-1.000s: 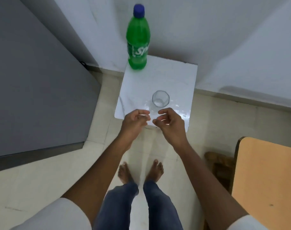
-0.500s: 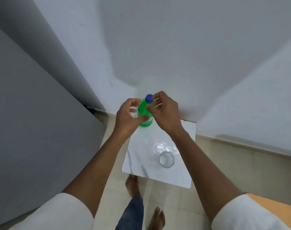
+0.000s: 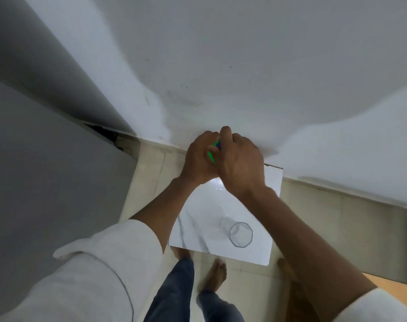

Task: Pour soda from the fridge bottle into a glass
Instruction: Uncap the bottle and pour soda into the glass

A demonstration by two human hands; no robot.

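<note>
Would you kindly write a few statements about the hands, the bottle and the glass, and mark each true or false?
1. Both hands are on the green bottle. True: the left hand wraps the body, the right hand covers the blue cap.
2. The glass holds soda. False: it looks empty.
3. The glass stands on the white tabletop. True.
4. The bottle is tipped over the glass. False: the two stand apart.
</note>
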